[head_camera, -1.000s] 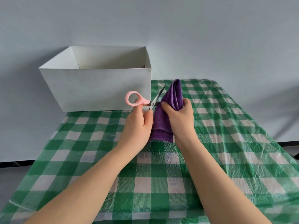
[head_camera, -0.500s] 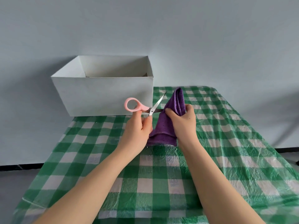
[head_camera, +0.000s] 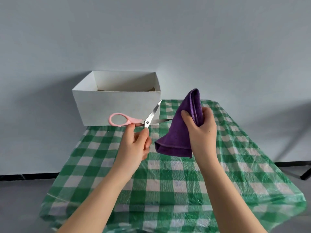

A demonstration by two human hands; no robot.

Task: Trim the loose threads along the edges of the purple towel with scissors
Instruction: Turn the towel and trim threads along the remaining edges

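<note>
The purple towel (head_camera: 178, 132) is folded and held upright above the table, its stitched lower edge hanging free. My right hand (head_camera: 199, 130) grips its upper right part, thumb on the front face. My left hand (head_camera: 136, 143) holds the pink-handled scissors (head_camera: 134, 121) just left of the towel. The blades are spread wide: one points up and right, the other lies level with its tip at the towel's left edge.
A white open cardboard box (head_camera: 116, 108) stands at the table's far left, directly behind the scissors. The table carries a green-and-white checked plastic cloth (head_camera: 168, 182). A pale wall rises behind. A dark leg of something stands at the far right (head_camera: 305, 176).
The scissor blades have opened much wider. The towel has been lifted and its lower edge now hangs free off the table. The view has tilted up, so hands and box sit lower in frame.
</note>
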